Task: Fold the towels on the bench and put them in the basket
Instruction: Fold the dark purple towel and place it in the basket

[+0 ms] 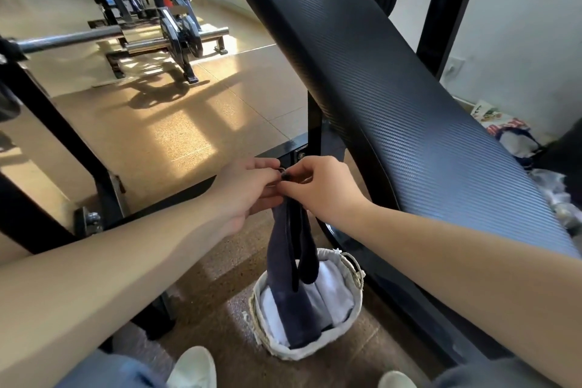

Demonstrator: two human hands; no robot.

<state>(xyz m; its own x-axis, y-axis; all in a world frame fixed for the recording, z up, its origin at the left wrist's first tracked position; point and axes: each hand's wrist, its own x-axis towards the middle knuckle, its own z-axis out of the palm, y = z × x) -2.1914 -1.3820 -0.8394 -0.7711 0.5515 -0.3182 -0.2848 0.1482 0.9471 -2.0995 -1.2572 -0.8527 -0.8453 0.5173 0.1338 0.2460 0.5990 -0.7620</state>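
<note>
Head view. The basket (259, 318), pale and woven with a cloth liner, stands on the floor. It holds white folded towels (335, 296) and the lower end of a dark navy towel (291, 264), which hangs straight down into the basket over the white ones.

Directly above the basket the left hand (248, 190) and right hand (322, 187) meet and touch. The fingers of both are curled, pinching the navy towel's top edge. The towel hangs doubled, and a shorter flap ends about at the basket rim.

The bench pad (378, 79), black and ribbed, runs up and away just right of the basket, with the bench's frame post behind. Well right of the basket, past the pad, lies a heap of patterned cloth (511, 135). Far back left of the basket a barbell (78, 38) rests on a rack. Pale shoes (192, 368) stand just in front of the basket.
</note>
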